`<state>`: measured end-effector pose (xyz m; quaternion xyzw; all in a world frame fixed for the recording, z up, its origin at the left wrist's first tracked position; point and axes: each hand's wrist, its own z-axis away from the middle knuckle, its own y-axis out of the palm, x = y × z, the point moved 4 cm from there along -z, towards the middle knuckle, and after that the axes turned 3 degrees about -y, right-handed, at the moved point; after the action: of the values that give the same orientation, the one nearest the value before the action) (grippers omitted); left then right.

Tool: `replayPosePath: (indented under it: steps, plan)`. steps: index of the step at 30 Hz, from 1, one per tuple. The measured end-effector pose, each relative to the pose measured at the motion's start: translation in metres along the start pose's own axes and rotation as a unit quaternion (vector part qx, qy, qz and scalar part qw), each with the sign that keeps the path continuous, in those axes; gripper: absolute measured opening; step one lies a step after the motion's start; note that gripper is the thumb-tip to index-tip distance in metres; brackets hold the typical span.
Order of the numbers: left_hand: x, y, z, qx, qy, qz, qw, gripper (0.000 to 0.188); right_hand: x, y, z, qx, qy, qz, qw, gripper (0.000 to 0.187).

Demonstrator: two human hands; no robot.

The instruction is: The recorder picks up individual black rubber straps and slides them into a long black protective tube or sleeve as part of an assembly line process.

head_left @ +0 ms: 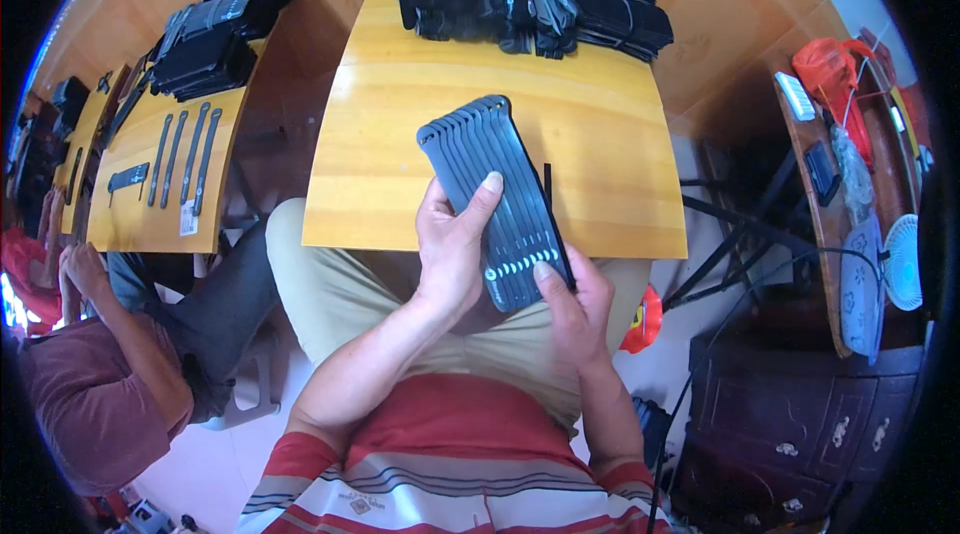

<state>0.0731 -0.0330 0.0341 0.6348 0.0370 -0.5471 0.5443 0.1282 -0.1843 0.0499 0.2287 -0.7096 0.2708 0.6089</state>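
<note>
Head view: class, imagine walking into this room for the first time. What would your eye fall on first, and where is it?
First comes the fanned stack of dark strips in the middle, held between the left hand and right hand over the near part of the yellowish wooden table. Next are the dark bundles along its far edge, then the bright red-orange bag at upper right.

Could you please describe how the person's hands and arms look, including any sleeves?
The left hand and right hand wear no gloves, and no watch shows on either wrist. The forearms are bare. The short sleeves have red ends; grey, white and dark stripes show further up the left one.
</note>
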Motion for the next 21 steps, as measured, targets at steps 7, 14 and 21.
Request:
replayPosePath:
  steps: [7, 14, 21]
  plan:
    - [0.01, -0.002, -0.008, 0.027, -0.042, 0.083, 0.995, 0.019, -0.005, -0.011, -0.005, 0.025, 0.068, -0.077, 0.994, 0.029]
    - [0.011, 0.003, -0.018, 0.008, -0.011, 0.031, 0.999, 0.017, -0.021, -0.019, -0.012, 0.018, 0.073, 0.007, 0.997, 0.031]
    - [0.019, 0.005, -0.037, 0.071, -0.055, -0.025, 0.996, 0.021, -0.031, -0.04, -0.034, -0.048, 0.048, -0.06, 0.996, 0.031]
